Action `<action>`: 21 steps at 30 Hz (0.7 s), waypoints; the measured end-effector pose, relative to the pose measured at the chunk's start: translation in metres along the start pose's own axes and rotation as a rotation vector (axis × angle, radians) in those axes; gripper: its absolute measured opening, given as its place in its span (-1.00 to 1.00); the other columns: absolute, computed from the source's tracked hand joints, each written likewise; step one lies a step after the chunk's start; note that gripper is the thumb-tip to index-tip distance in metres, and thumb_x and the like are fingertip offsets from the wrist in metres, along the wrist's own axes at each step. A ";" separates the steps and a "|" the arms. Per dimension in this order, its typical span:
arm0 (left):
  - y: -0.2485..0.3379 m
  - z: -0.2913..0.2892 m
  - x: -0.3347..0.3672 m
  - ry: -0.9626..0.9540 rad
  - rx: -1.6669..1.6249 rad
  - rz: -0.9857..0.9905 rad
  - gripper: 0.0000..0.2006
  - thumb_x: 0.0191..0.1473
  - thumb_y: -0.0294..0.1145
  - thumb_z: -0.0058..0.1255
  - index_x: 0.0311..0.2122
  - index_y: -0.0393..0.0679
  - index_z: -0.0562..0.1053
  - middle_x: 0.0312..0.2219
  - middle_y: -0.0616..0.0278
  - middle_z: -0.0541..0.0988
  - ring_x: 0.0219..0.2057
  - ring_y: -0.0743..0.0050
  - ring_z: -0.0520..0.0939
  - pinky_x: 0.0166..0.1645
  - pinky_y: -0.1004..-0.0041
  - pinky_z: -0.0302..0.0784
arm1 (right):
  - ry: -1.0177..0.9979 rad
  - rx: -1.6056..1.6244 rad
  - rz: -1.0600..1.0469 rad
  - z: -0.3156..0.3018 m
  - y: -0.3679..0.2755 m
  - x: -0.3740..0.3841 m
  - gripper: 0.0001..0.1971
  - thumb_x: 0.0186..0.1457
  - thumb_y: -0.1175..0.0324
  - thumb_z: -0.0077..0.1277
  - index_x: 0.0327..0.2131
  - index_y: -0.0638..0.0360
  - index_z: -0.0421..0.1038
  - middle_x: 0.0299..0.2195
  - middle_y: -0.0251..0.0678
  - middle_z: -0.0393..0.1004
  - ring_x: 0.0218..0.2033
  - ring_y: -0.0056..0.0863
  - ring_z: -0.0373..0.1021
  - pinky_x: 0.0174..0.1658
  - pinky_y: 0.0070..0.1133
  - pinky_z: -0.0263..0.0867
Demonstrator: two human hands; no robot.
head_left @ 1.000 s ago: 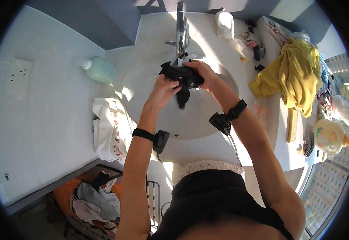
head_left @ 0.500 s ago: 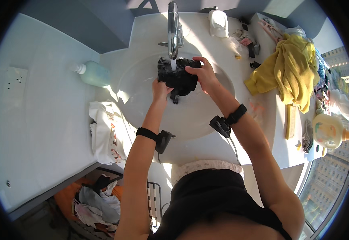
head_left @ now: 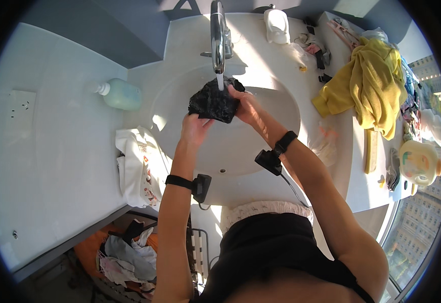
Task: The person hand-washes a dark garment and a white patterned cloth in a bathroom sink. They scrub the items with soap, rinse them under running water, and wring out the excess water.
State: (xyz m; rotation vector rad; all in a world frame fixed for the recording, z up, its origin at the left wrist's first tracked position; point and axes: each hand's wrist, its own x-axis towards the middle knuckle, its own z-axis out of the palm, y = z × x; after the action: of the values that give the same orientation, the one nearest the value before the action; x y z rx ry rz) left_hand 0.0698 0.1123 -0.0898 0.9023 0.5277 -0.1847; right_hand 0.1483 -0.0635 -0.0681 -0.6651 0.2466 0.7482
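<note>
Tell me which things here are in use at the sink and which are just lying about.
In use:
- black cloth, held in left hand and right hand
- running faucet
- sink

Not in use:
- yellow garment
- pale green bottle
- white printed cloth
- cream jug

Spreads a wet, black, rumpled fabric piece wider at upper centre of frame, bunched a second earlier.

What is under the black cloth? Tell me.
The left hand goes partly under the near edge of the black cloth, above the white basin. The cloth hides some fingers and the basin directly beneath.
</note>
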 end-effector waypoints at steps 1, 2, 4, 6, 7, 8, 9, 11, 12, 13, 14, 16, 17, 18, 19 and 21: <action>0.002 -0.001 -0.001 0.063 0.134 -0.013 -0.58 -0.04 -0.33 -0.21 -0.01 -0.17 0.28 -0.09 0.16 0.39 -0.06 0.28 0.39 0.01 0.20 0.31 | 0.015 0.006 -0.066 0.003 -0.001 0.001 -0.64 0.07 0.15 -0.02 -0.16 0.20 0.32 -0.27 -0.25 0.44 -0.23 -0.37 0.39 -0.12 -0.40 0.30; -0.001 0.000 -0.004 0.106 0.111 -0.028 -0.58 -0.03 -0.32 -0.22 0.00 -0.15 0.26 -0.09 0.17 0.38 -0.07 0.28 0.39 0.02 0.20 0.30 | 0.030 0.011 -0.134 0.006 -0.001 0.001 -0.68 0.08 0.19 -0.02 -0.17 0.21 0.32 -0.31 -0.23 0.45 -0.29 -0.38 0.42 -0.20 -0.44 0.35; -0.002 0.009 -0.012 0.192 0.068 -0.058 -0.57 -0.02 -0.31 -0.23 0.02 -0.11 0.24 -0.07 0.19 0.36 -0.07 0.29 0.39 0.04 0.20 0.28 | 0.101 -0.005 -0.179 0.014 0.001 0.000 -0.75 0.07 0.27 0.01 -0.25 0.24 0.34 -0.41 -0.27 0.44 -0.47 -0.46 0.41 -0.41 -0.56 0.36; 0.013 0.042 -0.023 0.067 -0.069 -0.128 -0.57 0.05 -0.22 -0.23 0.05 -0.08 0.20 -0.04 0.20 0.33 -0.04 0.30 0.37 0.08 0.21 0.25 | 0.157 -0.193 -0.231 0.015 0.002 -0.002 -0.75 0.07 0.26 0.01 -0.29 0.27 0.34 -0.44 -0.31 0.44 -0.49 -0.52 0.38 -0.40 -0.55 0.34; 0.018 0.052 -0.026 0.008 -0.138 -0.155 -0.56 0.08 -0.17 -0.23 0.07 -0.07 0.18 -0.02 0.20 0.31 -0.03 0.30 0.36 0.10 0.22 0.24 | 0.159 -0.373 -0.265 0.023 0.002 -0.003 -0.74 0.09 0.25 -0.02 -0.26 0.27 0.35 -0.41 -0.33 0.44 -0.40 -0.54 0.40 -0.29 -0.56 0.36; 0.015 0.054 -0.021 -0.072 -0.176 -0.103 -0.51 0.08 -0.06 -0.23 0.07 -0.07 0.18 -0.02 0.19 0.31 0.00 0.31 0.34 0.10 0.25 0.24 | 0.124 -0.441 -0.241 0.029 -0.001 -0.007 -0.73 0.09 0.24 -0.02 -0.25 0.26 0.34 -0.40 -0.33 0.44 -0.39 -0.55 0.39 -0.27 -0.57 0.35; 0.009 0.055 -0.013 -0.152 -0.213 -0.051 -0.45 0.07 0.05 -0.22 0.08 -0.08 0.18 -0.02 0.19 0.30 0.02 0.32 0.32 0.10 0.28 0.23 | 0.089 -0.509 -0.217 0.034 -0.004 -0.014 -0.71 0.09 0.23 -0.02 -0.24 0.26 0.34 -0.38 -0.33 0.44 -0.37 -0.57 0.39 -0.26 -0.58 0.35; 0.007 0.067 -0.006 -0.272 -0.214 0.020 -0.23 -0.06 0.37 -0.29 0.09 -0.07 0.18 -0.02 0.23 0.32 0.05 0.35 0.31 0.12 0.32 0.20 | 0.013 -0.413 -0.168 0.043 0.000 -0.022 -0.64 0.09 0.17 -0.04 -0.17 0.28 0.30 -0.29 -0.30 0.42 -0.28 -0.56 0.38 -0.17 -0.56 0.33; 0.007 0.071 -0.005 -0.274 -0.214 0.043 -0.23 -0.06 0.37 -0.29 0.09 -0.07 0.18 -0.02 0.24 0.32 0.04 0.35 0.31 0.13 0.32 0.19 | -0.020 -0.353 -0.155 0.043 -0.001 -0.022 -0.62 0.10 0.16 -0.04 -0.16 0.28 0.29 -0.27 -0.29 0.41 -0.27 -0.55 0.38 -0.15 -0.56 0.32; 0.007 0.075 -0.004 -0.277 -0.214 0.065 -0.23 -0.06 0.37 -0.29 0.08 -0.06 0.19 -0.03 0.25 0.33 0.04 0.35 0.32 0.13 0.33 0.19 | -0.052 -0.293 -0.142 0.044 -0.004 -0.023 -0.61 0.10 0.15 -0.05 -0.14 0.29 0.28 -0.25 -0.29 0.41 -0.26 -0.54 0.37 -0.14 -0.55 0.32; 0.007 0.078 -0.003 -0.280 -0.215 0.087 -0.24 -0.06 0.37 -0.29 0.08 -0.06 0.19 -0.03 0.26 0.34 0.03 0.36 0.32 0.14 0.33 0.18 | -0.084 -0.234 -0.129 0.044 -0.006 -0.024 -0.60 0.10 0.14 -0.06 -0.13 0.29 0.27 -0.24 -0.28 0.40 -0.24 -0.53 0.37 -0.12 -0.54 0.31; 0.005 0.068 0.007 -0.326 -0.223 0.097 -0.28 -0.06 0.31 -0.19 0.06 -0.07 0.21 -0.04 0.27 0.34 0.02 0.38 0.34 0.11 0.33 0.22 | -0.137 -0.101 -0.056 0.045 -0.013 -0.028 -0.61 0.10 0.15 -0.06 -0.16 0.31 0.30 -0.27 -0.28 0.41 -0.25 -0.53 0.38 -0.14 -0.54 0.32; 0.004 0.062 0.012 -0.331 -0.193 0.114 -0.28 -0.06 0.28 -0.15 0.06 -0.09 0.21 -0.05 0.26 0.36 0.00 0.39 0.35 0.10 0.34 0.24 | -0.157 -0.028 0.004 0.046 -0.017 -0.032 -0.63 0.09 0.17 -0.04 -0.20 0.32 0.33 -0.32 -0.30 0.43 -0.27 -0.54 0.38 -0.18 -0.55 0.33; 0.003 0.056 0.017 -0.335 -0.164 0.132 -0.29 -0.06 0.25 -0.11 0.05 -0.11 0.22 -0.06 0.26 0.37 -0.01 0.39 0.37 0.08 0.35 0.26 | -0.178 0.044 0.065 0.046 -0.019 -0.034 -0.65 0.08 0.18 -0.03 -0.24 0.33 0.36 -0.36 -0.31 0.44 -0.29 -0.56 0.39 -0.21 -0.56 0.34; 0.007 0.057 0.016 -0.289 -0.120 0.118 -0.32 -0.06 0.21 -0.07 0.02 -0.15 0.24 -0.09 0.25 0.39 -0.05 0.40 0.41 0.04 0.36 0.30 | -0.146 0.027 0.069 0.043 -0.021 -0.035 -0.65 0.08 0.18 -0.02 -0.23 0.33 0.35 -0.36 -0.30 0.44 -0.28 -0.55 0.40 -0.21 -0.55 0.35; 0.013 0.059 0.015 -0.197 -0.033 0.089 -0.36 -0.05 0.11 0.02 -0.03 -0.23 0.28 -0.16 0.22 0.44 -0.14 0.41 0.48 -0.03 0.39 0.39 | -0.082 -0.007 0.079 0.038 -0.025 -0.032 -0.64 0.07 0.18 -0.01 -0.22 0.33 0.34 -0.36 -0.28 0.45 -0.27 -0.53 0.41 -0.19 -0.55 0.36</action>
State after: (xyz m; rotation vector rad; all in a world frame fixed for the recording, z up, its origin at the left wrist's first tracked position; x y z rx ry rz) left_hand 0.1094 0.0748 -0.0583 0.8632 0.3065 -0.1815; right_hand 0.1414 -0.0700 -0.0130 -0.6329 0.1956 0.8503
